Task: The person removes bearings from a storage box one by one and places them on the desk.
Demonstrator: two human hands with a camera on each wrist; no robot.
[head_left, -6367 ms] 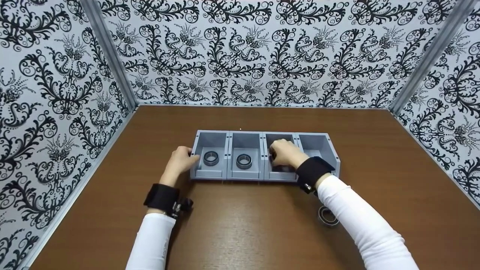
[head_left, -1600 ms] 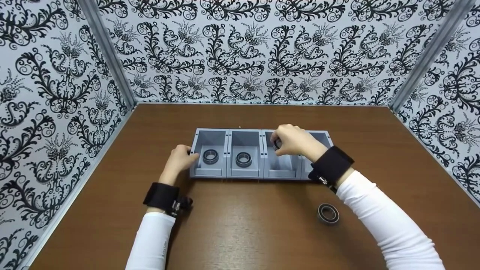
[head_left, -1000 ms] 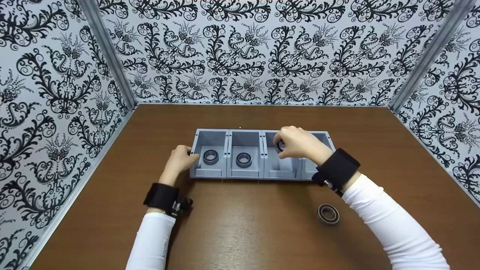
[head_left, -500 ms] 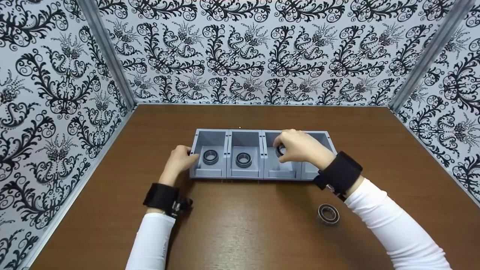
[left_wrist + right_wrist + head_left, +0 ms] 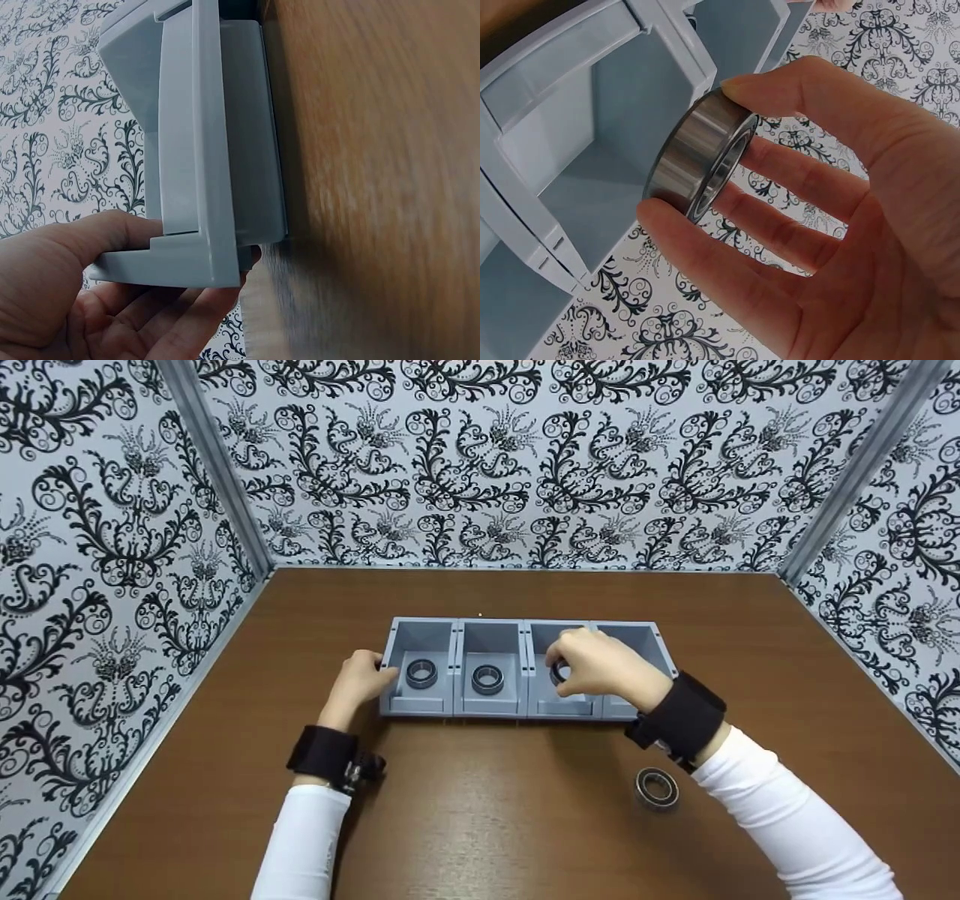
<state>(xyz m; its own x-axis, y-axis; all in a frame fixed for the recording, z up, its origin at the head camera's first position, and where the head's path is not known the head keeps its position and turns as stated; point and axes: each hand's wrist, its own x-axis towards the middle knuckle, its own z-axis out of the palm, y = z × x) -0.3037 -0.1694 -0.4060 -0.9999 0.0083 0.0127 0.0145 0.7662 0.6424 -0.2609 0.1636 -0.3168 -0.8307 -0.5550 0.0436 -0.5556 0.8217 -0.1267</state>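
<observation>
My left hand grips the outer wall of the leftmost grey bin. In the left wrist view the thumb lies inside the wall and the fingers wrap outside it. My right hand is over the third bin, pinching a ball bearing by its rim between thumb and a finger. The right wrist view shows the bearing tilted at the bin's opening, its steel outer ring exposed. One bearing lies flat in the leftmost bin, another bearing in the second bin. The right hand partly hides the fourth bin.
The bins stand side by side in a joined row on a brown wooden table. A loose bearing lies on the table in front of the row, near the right forearm. Patterned panels enclose the back and sides.
Earlier, my right hand was down inside the third bin; it then rose holding the bearing. Over the last second it has come slightly lower and nearer. The left hand keeps its grip.
</observation>
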